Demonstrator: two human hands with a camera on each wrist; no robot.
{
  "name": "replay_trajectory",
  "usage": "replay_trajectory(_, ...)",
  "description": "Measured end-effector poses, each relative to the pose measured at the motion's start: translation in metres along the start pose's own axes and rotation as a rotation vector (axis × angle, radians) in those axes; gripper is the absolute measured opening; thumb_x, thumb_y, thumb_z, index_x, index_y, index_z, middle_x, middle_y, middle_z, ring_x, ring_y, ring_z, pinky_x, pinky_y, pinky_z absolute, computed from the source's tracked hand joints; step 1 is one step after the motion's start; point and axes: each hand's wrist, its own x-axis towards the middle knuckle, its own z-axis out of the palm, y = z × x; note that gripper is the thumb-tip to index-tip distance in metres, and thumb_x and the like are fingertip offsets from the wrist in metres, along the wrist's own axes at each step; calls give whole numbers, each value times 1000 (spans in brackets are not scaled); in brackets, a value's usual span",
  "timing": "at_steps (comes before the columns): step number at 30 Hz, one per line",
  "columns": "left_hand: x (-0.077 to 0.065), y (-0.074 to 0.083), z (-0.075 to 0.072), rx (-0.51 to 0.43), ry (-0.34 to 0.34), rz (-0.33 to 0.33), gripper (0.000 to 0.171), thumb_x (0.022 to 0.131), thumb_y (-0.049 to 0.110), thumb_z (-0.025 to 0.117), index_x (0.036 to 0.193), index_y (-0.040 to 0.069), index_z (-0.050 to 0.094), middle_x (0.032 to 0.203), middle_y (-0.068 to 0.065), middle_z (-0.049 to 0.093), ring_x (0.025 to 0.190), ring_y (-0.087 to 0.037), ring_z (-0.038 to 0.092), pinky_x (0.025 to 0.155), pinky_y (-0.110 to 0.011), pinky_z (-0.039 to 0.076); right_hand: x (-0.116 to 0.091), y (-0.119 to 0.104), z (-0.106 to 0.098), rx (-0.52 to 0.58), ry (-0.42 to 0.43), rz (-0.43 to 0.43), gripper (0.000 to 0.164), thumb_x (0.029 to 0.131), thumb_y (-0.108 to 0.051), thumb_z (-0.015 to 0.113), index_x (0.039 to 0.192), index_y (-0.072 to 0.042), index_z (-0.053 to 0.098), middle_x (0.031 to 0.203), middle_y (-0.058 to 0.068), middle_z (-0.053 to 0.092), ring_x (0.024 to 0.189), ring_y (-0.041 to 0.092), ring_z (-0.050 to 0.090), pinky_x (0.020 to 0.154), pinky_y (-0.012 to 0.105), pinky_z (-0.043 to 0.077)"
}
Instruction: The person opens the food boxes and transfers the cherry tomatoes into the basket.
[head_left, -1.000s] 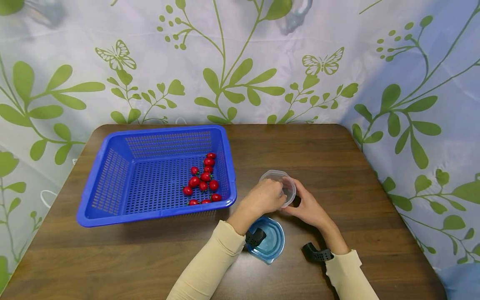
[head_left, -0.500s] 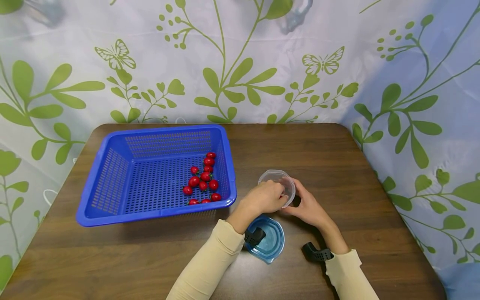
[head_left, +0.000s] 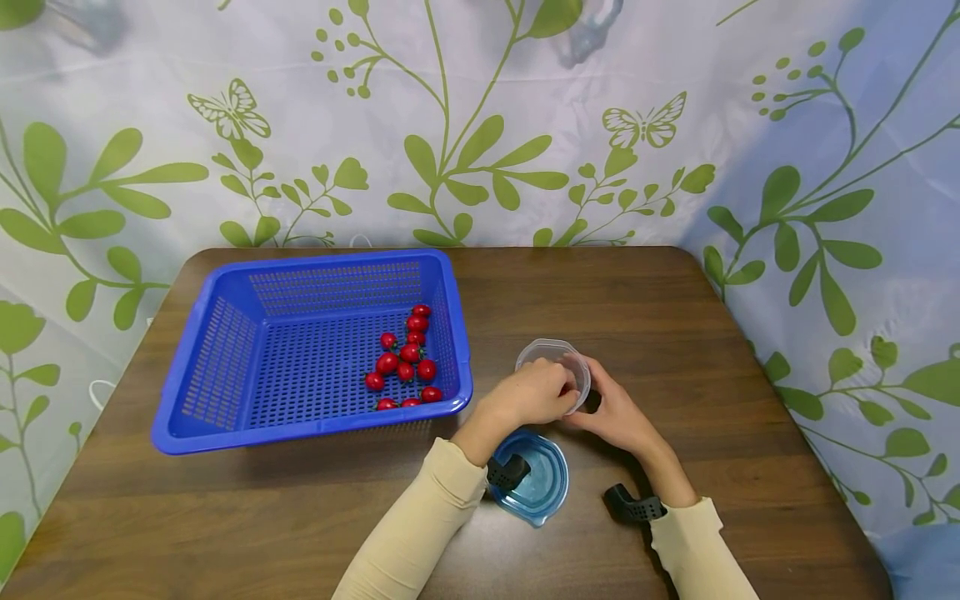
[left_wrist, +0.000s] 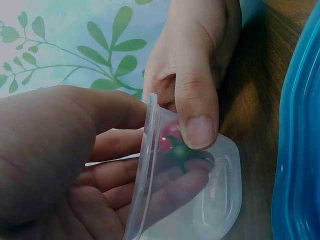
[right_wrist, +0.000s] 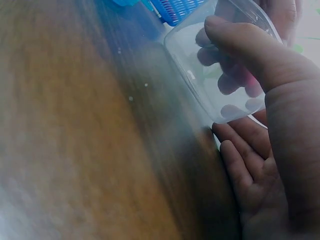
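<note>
A clear plastic container [left_wrist: 225,185] is tilted between both hands, its mouth toward the left hand. My left hand [head_left: 534,393] reaches inside it, fingers about a red cherry tomato [left_wrist: 171,131] with a green stem, seen through the cloudy wall. Around the outside, my right hand [head_left: 617,410] grips the container, thumb [right_wrist: 240,42] on one wall and fingers underneath. Just below the left wrist lies a round blue lid [head_left: 543,483] on the table. To the left stands a blue basket [head_left: 315,429] with several cherry tomatoes [head_left: 409,353] along its right side.
The wooden table [head_left: 637,300] reaches back to a patterned curtain [head_left: 480,100] with green leaves and butterflies. A black wrist mount [head_left: 633,505] sits at the right wrist, and another black mount [head_left: 510,472] overlaps the blue lid.
</note>
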Motion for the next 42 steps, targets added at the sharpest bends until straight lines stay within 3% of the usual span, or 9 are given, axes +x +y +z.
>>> replay_trajectory(4,0,0,0,-24,4,13,13,101,16,62,96,10,72,69,4,56,56,-8,50,51,-15,40,0,1,0,6,-2,-1,86,84,-19,86,156,-15,38,156,14,47,136,37,52,112,60,41)
replay_trajectory(12,0,0,-5,-45,21,35,12,98,12,65,106,7,72,78,1,63,58,-8,53,54,-14,44,-3,1,0,3,-5,26,87,84,-21,85,156,-16,36,155,13,47,137,38,51,110,59,44)
replay_trajectory(19,-3,3,-14,-6,93,88,17,96,12,68,112,4,72,97,-4,73,74,-11,61,68,-14,50,-2,1,-1,14,-1,7,87,84,-19,86,155,-14,37,152,14,51,133,39,54,110,62,43)
replay_trajectory(28,-11,2,-26,-48,106,35,26,96,17,70,119,5,72,113,-6,73,92,-15,67,77,-17,56,-1,0,-2,24,-6,-5,89,82,-16,88,155,-15,37,150,13,53,131,38,57,109,60,44)
replay_trajectory(33,-17,3,-37,-58,149,70,25,96,15,69,119,4,72,114,-6,71,99,-19,68,78,-18,57,0,-1,-1,20,-8,6,89,82,-17,88,155,-16,37,150,13,52,130,39,56,106,61,48)
replay_trajectory(42,-26,-1,-53,-74,222,100,22,96,15,71,116,5,72,106,-5,73,89,-19,67,75,-21,54,0,-1,0,44,-13,25,90,82,-18,89,155,-15,36,151,14,50,133,40,53,109,64,43)
